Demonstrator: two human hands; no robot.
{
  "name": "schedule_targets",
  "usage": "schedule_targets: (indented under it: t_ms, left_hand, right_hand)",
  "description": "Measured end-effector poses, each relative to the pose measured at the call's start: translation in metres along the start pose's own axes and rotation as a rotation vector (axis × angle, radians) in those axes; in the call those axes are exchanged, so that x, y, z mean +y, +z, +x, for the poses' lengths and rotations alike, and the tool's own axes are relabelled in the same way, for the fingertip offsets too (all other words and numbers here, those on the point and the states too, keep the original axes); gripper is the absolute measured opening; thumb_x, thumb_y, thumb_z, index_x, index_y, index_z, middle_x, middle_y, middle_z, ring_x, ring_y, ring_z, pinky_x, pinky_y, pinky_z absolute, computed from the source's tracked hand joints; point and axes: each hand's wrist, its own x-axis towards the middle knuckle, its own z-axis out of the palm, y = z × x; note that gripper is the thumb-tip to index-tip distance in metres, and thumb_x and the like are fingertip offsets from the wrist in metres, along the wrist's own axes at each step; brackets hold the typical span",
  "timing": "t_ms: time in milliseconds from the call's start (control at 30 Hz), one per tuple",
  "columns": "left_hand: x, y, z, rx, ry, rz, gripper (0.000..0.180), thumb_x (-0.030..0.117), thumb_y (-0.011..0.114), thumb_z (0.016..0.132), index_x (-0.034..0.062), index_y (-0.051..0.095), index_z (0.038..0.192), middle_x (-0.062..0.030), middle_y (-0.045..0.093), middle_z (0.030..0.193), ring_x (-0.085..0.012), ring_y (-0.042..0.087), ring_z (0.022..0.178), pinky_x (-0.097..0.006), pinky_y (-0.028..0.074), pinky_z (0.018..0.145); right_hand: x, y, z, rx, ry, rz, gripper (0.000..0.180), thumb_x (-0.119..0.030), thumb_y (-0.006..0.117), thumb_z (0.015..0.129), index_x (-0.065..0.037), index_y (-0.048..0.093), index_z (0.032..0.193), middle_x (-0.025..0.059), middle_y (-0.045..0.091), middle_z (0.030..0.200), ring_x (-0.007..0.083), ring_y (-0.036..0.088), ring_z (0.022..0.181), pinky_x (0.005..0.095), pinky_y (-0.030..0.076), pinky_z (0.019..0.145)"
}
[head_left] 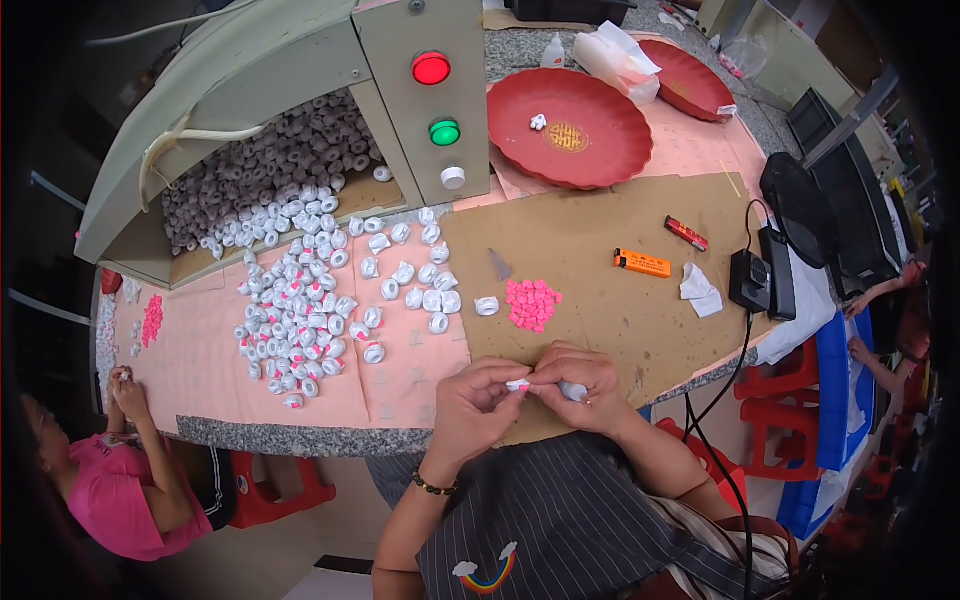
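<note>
Left hand (478, 400) and right hand (585, 385) pinch small white ring piece (518, 384) together, fingers closed, near pink bits pile (531, 303) on cardboard sheet (600, 250).

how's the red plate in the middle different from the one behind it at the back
The near red plate lies in full view, while the far red plate is partly hidden behind a white wrapped bundle. The near plate holds one small white piece and shows a gold mark at its centre; the far plate shows no gold mark on the part in view. Both are round, red and scallop-rimmed, lying flat on the table.
</note>
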Motion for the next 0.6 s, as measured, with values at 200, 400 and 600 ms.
schedule_targets:
  t_ms: [200,400,600]
  left_hand:
    - [-0.0027,0.0042,-0.0047,0.055,0.000,0.078,0.025,-0.014,0.057,0.079,-0.0100,0.062,0.103,-0.0153,0.058,0.110,-0.0174,0.061,0.098,-0.026,0.052,0.083]
    - [-0.0036,0.0050,-0.0044,0.067,-0.009,0.052,0.025,-0.014,0.057,0.079,-0.0103,0.060,0.103,-0.0143,0.058,0.108,-0.0175,0.061,0.098,-0.027,0.051,0.084]
    - [-0.0038,0.0026,-0.0039,0.035,-0.034,0.033,0.026,-0.014,0.056,0.080,-0.0104,0.058,0.106,-0.0139,0.058,0.108,-0.0170,0.060,0.098,-0.027,0.051,0.084]
  right_hand:
    - [-0.0015,0.0026,-0.0004,0.015,-0.025,-0.055,0.013,0.011,0.065,0.069,0.004,0.065,0.080,0.0110,0.064,0.073,0.0210,0.060,0.067,0.0292,0.046,0.059]
    - [-0.0040,0.0035,0.0010,0.028,-0.040,-0.087,0.014,0.011,0.065,0.069,0.003,0.065,0.081,0.0109,0.063,0.072,0.0212,0.060,0.066,0.0290,0.046,0.058]
    - [-0.0026,0.0035,0.0001,0.018,-0.042,-0.096,0.016,0.010,0.066,0.069,0.003,0.066,0.082,0.0111,0.063,0.073,0.0213,0.060,0.066,0.0291,0.046,0.058]
